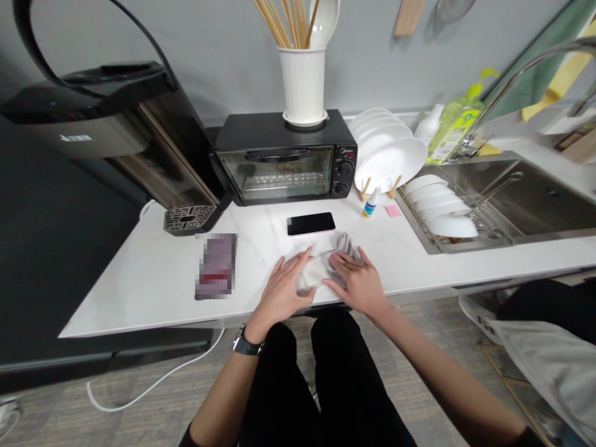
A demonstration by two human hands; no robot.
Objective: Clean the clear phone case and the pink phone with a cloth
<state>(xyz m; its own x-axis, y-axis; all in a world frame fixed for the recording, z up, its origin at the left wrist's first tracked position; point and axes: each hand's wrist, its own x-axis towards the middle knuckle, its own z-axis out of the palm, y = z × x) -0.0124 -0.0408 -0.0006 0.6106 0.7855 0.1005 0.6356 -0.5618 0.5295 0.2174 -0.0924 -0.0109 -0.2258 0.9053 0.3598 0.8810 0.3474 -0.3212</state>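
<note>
A small pale cloth (pixel 321 266) lies near the front edge of the white counter (pixel 153 279). My left hand (pixel 284 288), with a watch on the wrist, rests flat on the cloth's left part, fingers spread. My right hand (pixel 356 280) lies on its right part, fingers pressing on the crumpled grey end. Just beyond the cloth lies a black phone (pixel 311 223), screen dark.
A black toaster oven (pixel 284 158) with a white utensil holder (pixel 303 84) on top stands behind. Left are a water dispenser (pixel 112 118) and a blurred dark object (pixel 216 266). Right are stacked white plates (pixel 388 152), a small bottle (pixel 371 203), a pink note (pixel 393 210) and a sink (pixel 526 198).
</note>
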